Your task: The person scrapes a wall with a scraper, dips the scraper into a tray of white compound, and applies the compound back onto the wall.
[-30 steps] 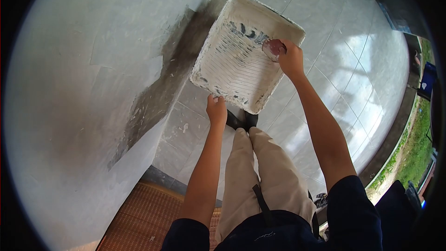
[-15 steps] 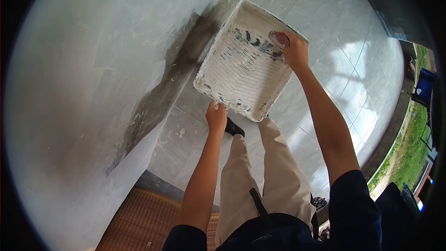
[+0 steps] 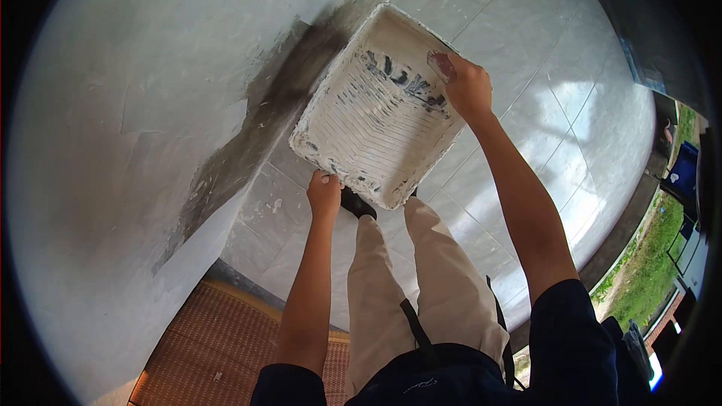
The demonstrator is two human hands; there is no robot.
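Note:
A white paint tray [image 3: 342, 143] smeared with white paint, ribbed on its slope, is carried in front of me above the tiled floor. My left hand [image 3: 325, 194] grips the tray's near edge from below. My right hand [image 3: 466, 89] holds the tray's far right rim, and a reddish-brown rounded thing [image 3: 442, 65] shows under its fingers; what it is cannot be made out. Dark streaks show through the paint near the tray's deep end.
A pale painted wall [image 3: 135, 105] fills the left, with a dark unpainted patch [image 3: 263, 120] down by the floor. Glossy grey floor tiles [image 3: 556, 105] spread to the right. A woven brown mat [image 3: 218, 346] lies at the bottom left. Grass [image 3: 650, 256] lies beyond the floor's edge.
The tray and both hands have shifted left, toward the wall. My legs have stepped: the feet that stood together are now apart.

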